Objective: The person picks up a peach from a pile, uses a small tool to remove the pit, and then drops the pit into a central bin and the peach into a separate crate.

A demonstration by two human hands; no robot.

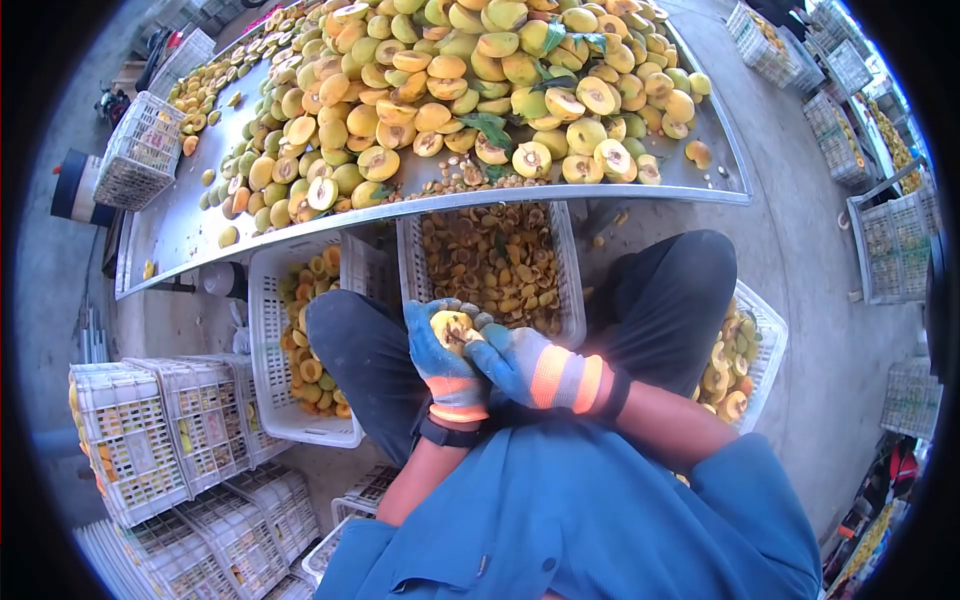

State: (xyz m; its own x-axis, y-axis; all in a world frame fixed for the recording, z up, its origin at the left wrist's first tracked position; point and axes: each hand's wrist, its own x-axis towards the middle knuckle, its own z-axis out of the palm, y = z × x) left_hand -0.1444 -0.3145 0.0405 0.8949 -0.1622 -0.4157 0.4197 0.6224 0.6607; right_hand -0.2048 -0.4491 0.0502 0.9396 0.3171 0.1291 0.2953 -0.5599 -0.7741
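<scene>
In front of my lap, my left hand (440, 355), in a blue-coated glove with an orange cuff, cups a yellow peach half (453, 329). Its cut face points up and shows a brown, ragged hollow. My right hand (525, 365), gloved the same way, is closed against the fruit's right edge, with thumb and fingers pressed on it. Whether those fingers also hold a small tool is hidden. Just beyond the hands, between my knees, stands a white crate (570, 275) of brownish fruit scraps (490, 265).
A metal-edged table (690, 193) carries a heap of peach halves (430, 90) and a few leaves. Crates with cut fruit stand beside my left knee (262, 350) and right knee (772, 345). Stacked white crates (130, 430) fill the lower left; more crates (900, 245) line the right.
</scene>
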